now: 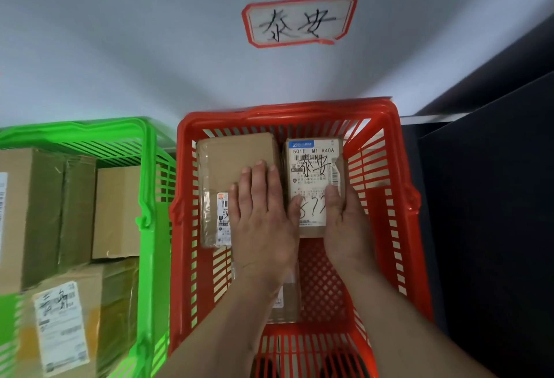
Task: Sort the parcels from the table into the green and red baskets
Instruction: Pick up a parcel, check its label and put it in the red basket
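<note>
Both hands reach down into the red basket (pixel 386 167). My left hand (pixel 260 218) lies flat, fingers together, partly on a plain brown parcel (pixel 236 158) at the basket's far left. Its thumb touches the left side of a small parcel with a white label (pixel 313 167). My right hand (pixel 344 221) holds that parcel from the right side and near end. A third small parcel (pixel 287 302) lies lower in the basket under my left wrist. The green basket (pixel 150 197) on the left holds several brown cardboard parcels (pixel 117 212).
A red-framed handwritten sign (pixel 299 20) is stuck on the white wall above the red basket. A dark panel (pixel 494 197) stands close to the red basket's right side. The two baskets stand side by side, touching.
</note>
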